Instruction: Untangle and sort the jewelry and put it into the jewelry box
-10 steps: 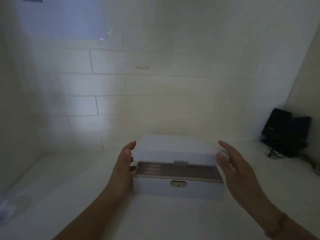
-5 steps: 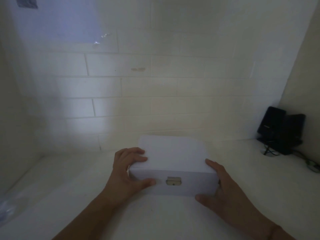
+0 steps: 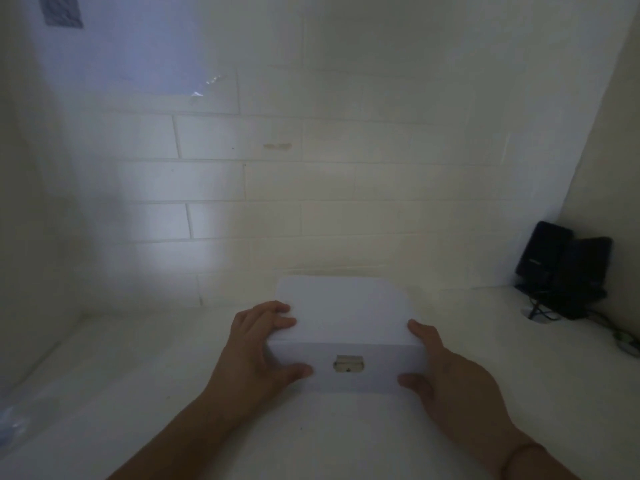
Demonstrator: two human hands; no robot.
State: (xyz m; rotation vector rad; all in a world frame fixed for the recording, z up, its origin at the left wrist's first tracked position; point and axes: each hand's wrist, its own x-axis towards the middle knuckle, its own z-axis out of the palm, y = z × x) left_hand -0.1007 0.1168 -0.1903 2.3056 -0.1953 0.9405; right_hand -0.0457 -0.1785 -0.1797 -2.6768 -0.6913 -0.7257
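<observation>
A white jewelry box (image 3: 346, 317) with a small metal clasp (image 3: 348, 363) on its front stands closed on the white table, in the middle of the head view. My left hand (image 3: 258, 355) grips its left front corner, fingers curled over the lid and thumb on the front face. My right hand (image 3: 446, 372) grips the right front corner, thumb on the front and fingers along the side. No jewelry is in sight.
A white brick wall rises close behind the box. Two black devices (image 3: 561, 268) with cables stand in the back right corner. A small object (image 3: 623, 341) lies at the right edge. Clear plastic (image 3: 12, 424) lies at the far left.
A second ago the lid stood partly raised with both hands open beside it. The lid has come down, and both hands now hold the closed box by its front corners.
</observation>
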